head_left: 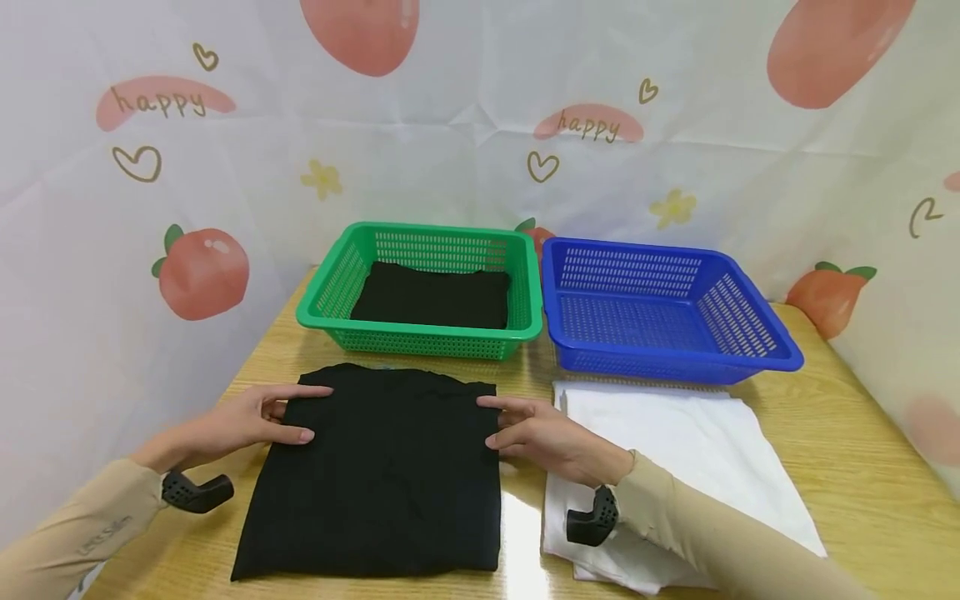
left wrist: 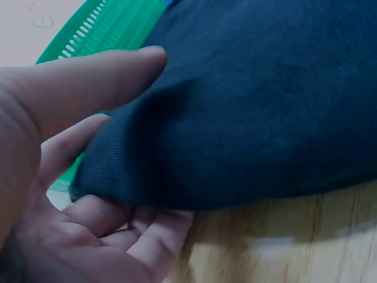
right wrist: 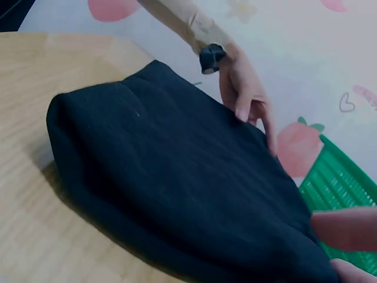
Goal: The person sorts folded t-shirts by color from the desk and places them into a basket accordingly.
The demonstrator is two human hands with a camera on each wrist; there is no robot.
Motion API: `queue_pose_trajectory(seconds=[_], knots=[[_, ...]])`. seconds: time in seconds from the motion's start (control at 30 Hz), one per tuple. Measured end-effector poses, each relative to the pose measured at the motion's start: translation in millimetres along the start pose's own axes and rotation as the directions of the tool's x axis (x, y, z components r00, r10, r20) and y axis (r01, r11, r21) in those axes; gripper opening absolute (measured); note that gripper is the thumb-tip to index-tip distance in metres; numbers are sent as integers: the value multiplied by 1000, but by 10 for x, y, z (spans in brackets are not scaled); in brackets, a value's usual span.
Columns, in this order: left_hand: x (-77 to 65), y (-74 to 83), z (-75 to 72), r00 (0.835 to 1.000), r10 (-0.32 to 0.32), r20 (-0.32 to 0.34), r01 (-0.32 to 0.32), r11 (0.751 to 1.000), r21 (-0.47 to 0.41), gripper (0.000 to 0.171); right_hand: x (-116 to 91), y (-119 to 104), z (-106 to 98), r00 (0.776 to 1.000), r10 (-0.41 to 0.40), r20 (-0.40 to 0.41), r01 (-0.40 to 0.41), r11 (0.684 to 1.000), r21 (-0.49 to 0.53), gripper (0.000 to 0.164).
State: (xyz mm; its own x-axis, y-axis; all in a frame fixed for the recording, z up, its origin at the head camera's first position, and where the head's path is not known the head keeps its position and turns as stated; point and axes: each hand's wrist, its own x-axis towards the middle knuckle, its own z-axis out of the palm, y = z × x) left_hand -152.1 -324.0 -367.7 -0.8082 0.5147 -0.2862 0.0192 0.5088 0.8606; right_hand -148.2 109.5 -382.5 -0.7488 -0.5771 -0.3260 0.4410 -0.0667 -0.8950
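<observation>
A black folded garment (head_left: 382, 475) lies flat on the wooden table in front of me. My left hand (head_left: 251, 417) is at its upper left edge, index finger and thumb stretched over the cloth. In the left wrist view the thumb (left wrist: 118, 73) hovers above the garment, casting a shadow, while other fingers (left wrist: 159, 242) are tucked at and under its ribbed edge. At the upper right edge is my right hand (head_left: 551, 437), thumb and index finger touching or just above the cloth. Its thumb (right wrist: 347, 229) stands apart from the finger below; its other fingers are mostly hidden.
Behind the garment stands a green basket (head_left: 420, 331) with black folded cloth (head_left: 435, 298) inside. Beside it is a blue basket (head_left: 675, 360). White folded cloth (head_left: 675, 433) lies on the right, partly under my right forearm. A printed curtain (head_left: 465, 150) hangs behind the table (head_left: 862, 467).
</observation>
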Motion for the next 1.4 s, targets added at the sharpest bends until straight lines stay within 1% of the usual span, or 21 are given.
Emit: queue_pose_trajectory(seconds=[0.1,0.17,0.37,0.43,0.5,0.67,0.73,0.8,0.9,1.0,1.27,1.33,1.4], knots=[[8,-12,18,998,23,-65,-20,999,46,67,40,28,47,1000,-18,-10,19,999,28,67],[-2,-14,24,994,28,-104,-22,998,65,66,65,38,88,1000,-28,-15,28,998,48,68],[-30,-13,36,992,-1,-130,6,999,34,63,118,76,192,996,-66,-64,67,998,11,70],[-37,-16,43,992,-1,-124,4,1000,22,62,127,83,206,993,-72,-90,72,997,-1,70],[-45,-28,50,993,-8,-120,6,1000,-16,61,134,84,205,990,-73,-118,70,997,-22,69],[-69,-58,56,985,-15,-170,8,999,-41,58,140,71,178,985,-63,-162,52,996,-70,69],[-80,-63,56,979,-11,-203,8,1000,-14,57,141,63,170,982,-64,-176,48,995,-92,69],[-84,-65,56,976,-6,-219,5,1000,-5,56,140,55,168,979,-64,-194,43,993,-111,68],[-87,-60,60,969,13,-248,-5,1000,30,57,135,50,166,976,-66,-205,41,992,-123,67],[-89,-41,66,965,27,-261,-16,999,45,57,128,47,163,974,-69,-215,43,991,-123,66],[-137,80,90,956,23,-294,-9,999,48,58,75,-45,163,969,-104,-225,74,988,-137,63],[-155,112,94,951,29,-308,-11,998,61,57,57,-89,167,967,-113,-227,82,986,-144,62],[-172,143,93,945,35,-324,-14,998,67,56,35,-137,171,969,-118,-215,92,987,-129,63]])
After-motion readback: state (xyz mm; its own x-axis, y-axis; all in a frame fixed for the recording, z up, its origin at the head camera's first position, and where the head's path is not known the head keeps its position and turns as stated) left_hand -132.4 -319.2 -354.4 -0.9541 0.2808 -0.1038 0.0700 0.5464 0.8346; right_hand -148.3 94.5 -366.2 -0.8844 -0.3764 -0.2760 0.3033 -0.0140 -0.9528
